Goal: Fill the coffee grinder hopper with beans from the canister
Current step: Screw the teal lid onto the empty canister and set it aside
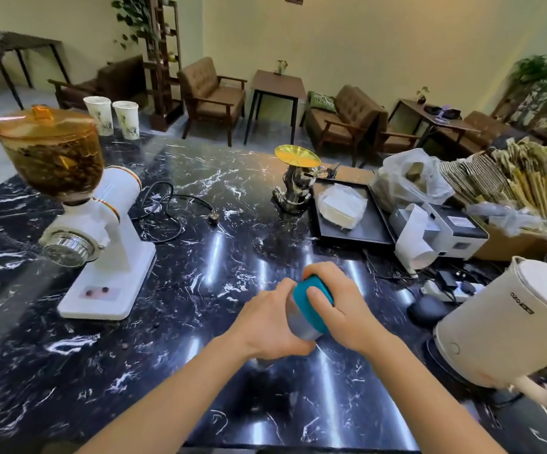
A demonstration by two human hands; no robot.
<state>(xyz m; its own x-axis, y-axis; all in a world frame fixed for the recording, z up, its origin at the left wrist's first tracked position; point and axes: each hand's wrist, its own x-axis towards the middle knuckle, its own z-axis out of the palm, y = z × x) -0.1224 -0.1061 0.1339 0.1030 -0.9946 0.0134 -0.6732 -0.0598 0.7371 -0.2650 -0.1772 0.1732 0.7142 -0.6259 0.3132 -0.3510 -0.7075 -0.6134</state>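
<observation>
A white coffee grinder (108,244) stands at the left of the black marble counter. Its amber hopper (53,158) holds brown beans and carries an amber lid (41,124). Near the counter's middle front, a metal canister (301,322) with a teal lid (311,301) is tilted between both hands. My left hand (272,326) wraps the canister's body. My right hand (337,306) grips the teal lid from the right. The canister's contents are hidden.
The grinder's black power cord (167,211) lies unplugged behind it. A white kettle (511,326) stands at the right. A black tray (350,221), a receipt printer (442,234), a gold-topped stand (295,178) and two paper cups (111,116) sit farther back.
</observation>
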